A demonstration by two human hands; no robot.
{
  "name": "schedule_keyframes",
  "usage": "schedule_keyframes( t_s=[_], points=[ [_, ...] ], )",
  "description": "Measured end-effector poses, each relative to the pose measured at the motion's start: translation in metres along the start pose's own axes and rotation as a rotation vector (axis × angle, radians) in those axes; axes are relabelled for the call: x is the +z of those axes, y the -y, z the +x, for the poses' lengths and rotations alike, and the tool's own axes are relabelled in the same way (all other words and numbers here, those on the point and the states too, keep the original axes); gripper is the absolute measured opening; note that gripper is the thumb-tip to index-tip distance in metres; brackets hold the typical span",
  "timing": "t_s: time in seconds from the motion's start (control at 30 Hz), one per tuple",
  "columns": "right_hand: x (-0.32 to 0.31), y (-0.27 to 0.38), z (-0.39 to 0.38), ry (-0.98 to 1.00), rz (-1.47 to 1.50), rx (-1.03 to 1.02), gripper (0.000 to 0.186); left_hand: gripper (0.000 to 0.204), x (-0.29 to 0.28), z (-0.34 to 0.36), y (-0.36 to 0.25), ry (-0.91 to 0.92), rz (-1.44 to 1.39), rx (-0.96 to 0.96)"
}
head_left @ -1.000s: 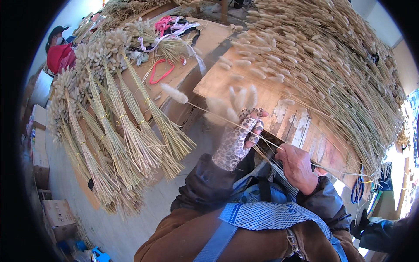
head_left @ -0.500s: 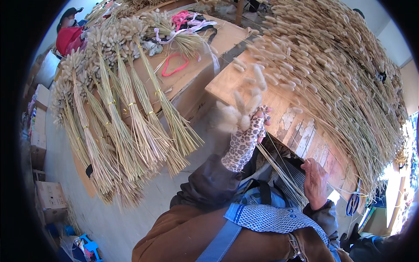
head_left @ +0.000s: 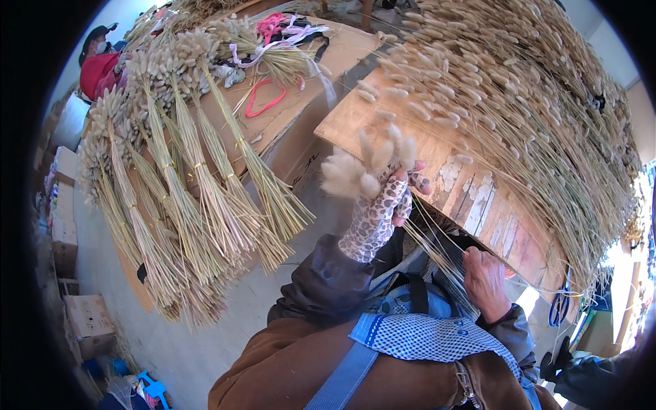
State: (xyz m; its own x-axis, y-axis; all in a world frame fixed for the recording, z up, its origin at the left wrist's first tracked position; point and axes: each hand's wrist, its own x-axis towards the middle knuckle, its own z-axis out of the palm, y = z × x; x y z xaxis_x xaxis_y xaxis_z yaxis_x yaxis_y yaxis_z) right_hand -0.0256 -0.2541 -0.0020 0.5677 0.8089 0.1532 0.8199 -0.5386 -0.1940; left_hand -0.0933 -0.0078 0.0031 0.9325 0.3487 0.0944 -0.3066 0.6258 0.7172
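My left hand (head_left: 380, 213), in a spotted glove, is closed around a small bunch of dried fluffy-headed grass (head_left: 369, 162), heads up and stems running down to the right. My bare right hand (head_left: 484, 281) grips the lower ends of those thin stems (head_left: 437, 247) close to my lap. Both hands are just in front of a worn wooden board (head_left: 471, 195) that carries a large loose heap of the same dried grass (head_left: 526, 109).
Several tied grass bundles (head_left: 184, 191) lie on a brown table at the left, with a pink loop (head_left: 265, 98) and ribbons (head_left: 277, 31) behind them. A person in red (head_left: 99, 65) is at the far left. Cardboard boxes (head_left: 89, 318) stand on the floor; blue scissors (head_left: 562, 307) hang at right.
My left hand has lifted the bunch higher and gathered the heads together. My right hand has slid down the stems toward my lap.
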Motion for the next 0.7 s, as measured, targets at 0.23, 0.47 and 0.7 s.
schedule_keyframes(
  t_s=[0.23, 0.47, 0.7],
  points=[
    [0.001, -0.004, -0.003, 0.14, 0.028, 0.064, 0.012, 0.047, -0.008, -0.005, 0.019, 0.069, 0.005, -0.007],
    [-0.015, 0.0, 0.005, 0.187, -0.134, 0.054, 0.014, 0.061, -0.035, 0.016, 0.044, 0.171, -0.621, -0.114],
    [-0.083, 0.042, 0.028, -0.175, -0.034, -0.113, 0.025, 0.059, -0.014, 0.029, 0.051, 0.805, -1.619, -0.291]
  ],
)
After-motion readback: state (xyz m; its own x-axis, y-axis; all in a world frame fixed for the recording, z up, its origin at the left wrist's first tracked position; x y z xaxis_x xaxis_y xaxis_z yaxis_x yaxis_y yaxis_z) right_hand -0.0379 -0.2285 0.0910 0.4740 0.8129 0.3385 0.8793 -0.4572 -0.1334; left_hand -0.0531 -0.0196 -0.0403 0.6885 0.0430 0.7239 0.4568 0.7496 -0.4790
